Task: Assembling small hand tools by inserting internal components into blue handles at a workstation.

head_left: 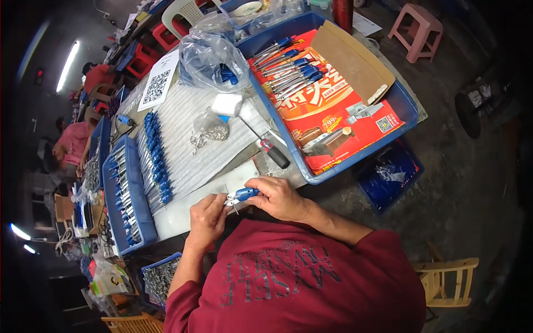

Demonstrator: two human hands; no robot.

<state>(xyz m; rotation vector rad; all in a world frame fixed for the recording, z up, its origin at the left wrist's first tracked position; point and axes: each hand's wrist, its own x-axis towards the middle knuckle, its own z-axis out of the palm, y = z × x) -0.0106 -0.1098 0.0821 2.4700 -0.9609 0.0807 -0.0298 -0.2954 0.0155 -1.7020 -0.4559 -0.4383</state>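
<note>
At the near edge of the table, my right hand (280,198) is closed round a small tool part with a blue body (245,193) and bright metal at its left end. My left hand (207,217) pinches at that metal end; what lies between its fingertips is too small to name. A thin metal rod sticks out by the joint. Beyond my hands lies a screwdriver (276,154) with a black and red handle. Small metal pieces (215,132) spill from a clear bag. A row of blue-ended metal rods (156,150) rests on white foam sheet (191,161).
A large blue tray (313,178) holds red printed card, brown cardboard and several blue-ended rods. Left of the foam stands a blue bin (146,222) of similar parts. A clear plastic bag (211,53) and a printed sheet (161,77) lie farther back. A pink stool (417,28) stands at far right.
</note>
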